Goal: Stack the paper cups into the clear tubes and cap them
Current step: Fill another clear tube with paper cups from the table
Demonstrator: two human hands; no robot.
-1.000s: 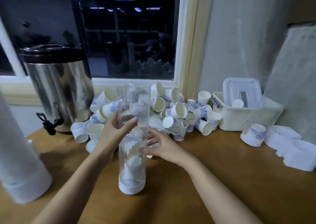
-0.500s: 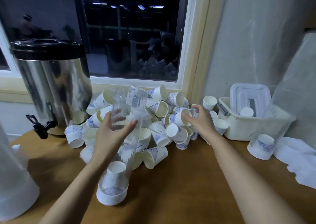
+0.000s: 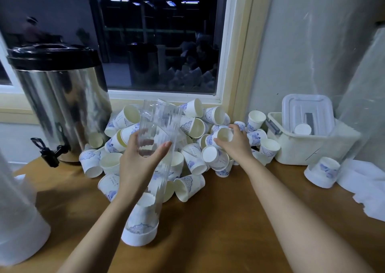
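Observation:
A clear ribbed tube (image 3: pixel 160 126) stands on the wooden counter, leaning slightly right, with a white cap (image 3: pixel 139 237) on its bottom end and a paper cup (image 3: pixel 143 214) stacked low inside. My left hand (image 3: pixel 139 162) grips the tube around its middle. Behind it lies a heap of white paper cups with blue print (image 3: pixel 193 164). My right hand (image 3: pixel 235 143) reaches into the heap and its fingers curl round one cup (image 3: pixel 221 136) lying on its side.
A steel drinks urn (image 3: pixel 62 104) with a black tap stands at the back left. A white plastic bin (image 3: pixel 308 145) with a lid in it sits at the right, a lone cup (image 3: pixel 321 174) and white caps (image 3: pixel 362 181) beside it. A large white capped tube (image 3: pixel 16 220) stands front left.
My right hand has left the tube, reached back right into the cup heap and closed on a cup. The tube now tilts, held by my left hand alone.

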